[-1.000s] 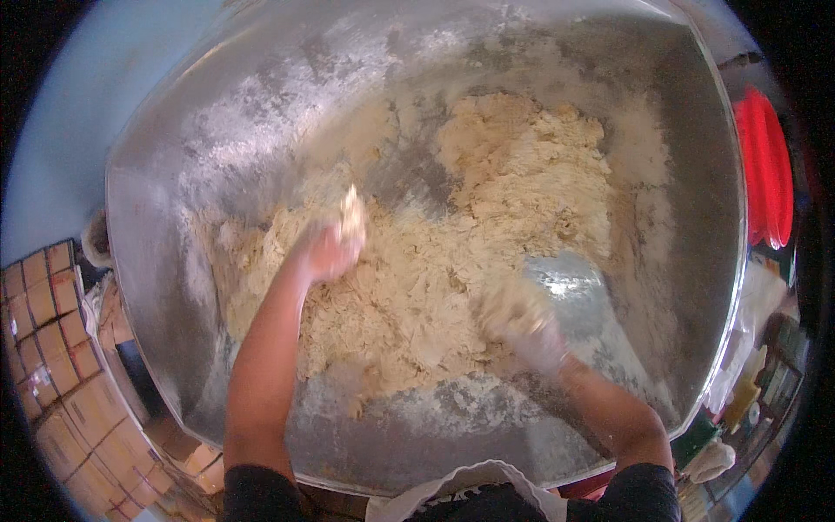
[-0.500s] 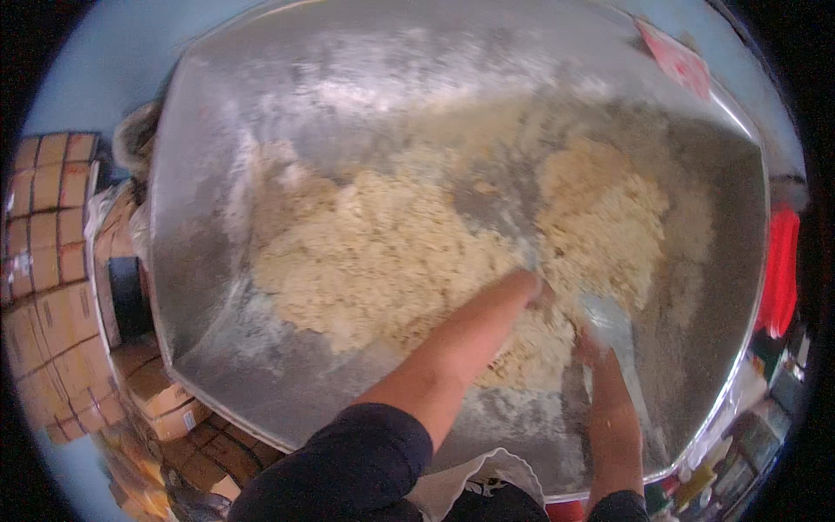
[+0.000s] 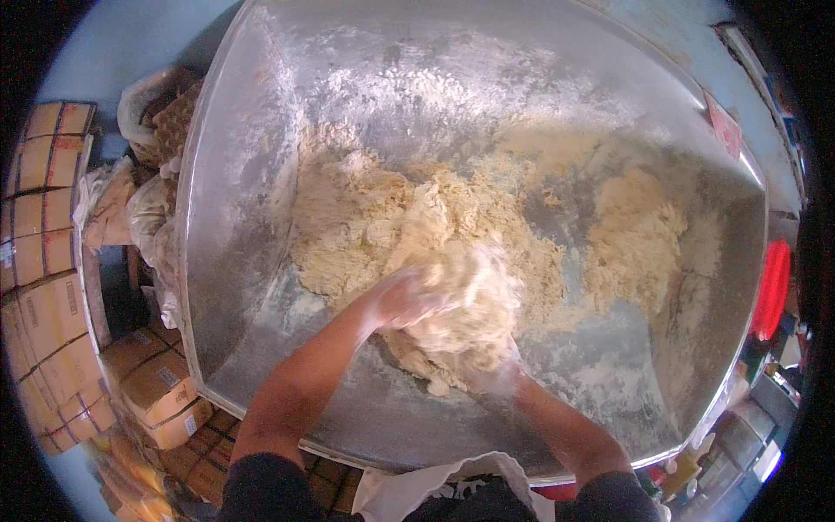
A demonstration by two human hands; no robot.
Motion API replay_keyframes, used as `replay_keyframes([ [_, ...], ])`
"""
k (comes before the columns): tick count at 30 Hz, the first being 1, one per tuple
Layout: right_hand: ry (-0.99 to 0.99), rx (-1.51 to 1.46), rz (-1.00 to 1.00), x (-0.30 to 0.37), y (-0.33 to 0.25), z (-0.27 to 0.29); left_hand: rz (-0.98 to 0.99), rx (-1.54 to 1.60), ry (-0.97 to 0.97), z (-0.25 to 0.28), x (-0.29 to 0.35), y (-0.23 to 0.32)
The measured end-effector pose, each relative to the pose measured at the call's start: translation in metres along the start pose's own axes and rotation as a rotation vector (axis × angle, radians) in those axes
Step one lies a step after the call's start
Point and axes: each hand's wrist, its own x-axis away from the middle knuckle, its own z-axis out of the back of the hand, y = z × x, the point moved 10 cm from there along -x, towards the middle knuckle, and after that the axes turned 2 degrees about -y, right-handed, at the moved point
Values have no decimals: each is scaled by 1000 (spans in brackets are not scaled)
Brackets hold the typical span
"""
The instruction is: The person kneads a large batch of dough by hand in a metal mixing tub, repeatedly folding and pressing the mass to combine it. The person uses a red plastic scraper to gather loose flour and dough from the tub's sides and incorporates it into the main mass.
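Note:
A pale, crumbly dough (image 3: 352, 226) lies in a large metal trough (image 3: 243, 348) dusted with flour. Between my hands, near the middle, is a floury lump of this dough, blurred by motion. My left hand (image 3: 407, 300) presses on the lump's left side, its fingers curled over it and smeared. At the lower right of the lump my right hand (image 3: 503, 372) grips from beneath, most of its fingers hidden by dough. A separate heap of dough (image 3: 633, 239) sits at the trough's right.
Taped cardboard boxes (image 3: 54, 322) are stacked left of the trough, with plastic bags (image 3: 152, 213) beside its wall. Something red (image 3: 772, 291) hangs past the right rim. A pink-and-white sheet (image 3: 724, 129) is at the far right rim. Assorted items crowd the lower right.
Both hands have moved left from the right-hand heap to the main mass. Dough from the near middle is now gathered between them. The view has shifted slightly.

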Motion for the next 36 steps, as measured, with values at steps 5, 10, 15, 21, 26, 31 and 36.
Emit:
replay_keyframes([
  [5, -38, 851, -34, -160, 17, -18, -146, -652, 264, -45, 68, -43],
  [10, -31, 979, -146, -326, 1, -2, -103, -746, -222, -192, 54, -45],
  [15, 40, 343, -163, -269, -7, 4, -309, -829, 198, -165, 41, -7],
  [21, -432, 562, -180, -76, 82, -40, -208, -1059, 187, -112, 70, -65],
  [26, -488, 340, -82, -83, 82, -41, 409, -1001, -77, -73, 58, -134],
  [31, -468, 730, -25, -232, 44, -49, 523, -1020, 84, 37, -13, -188],
  [36, -183, 992, -64, -387, -3, -34, 550, -714, 764, 174, -26, -221],
])
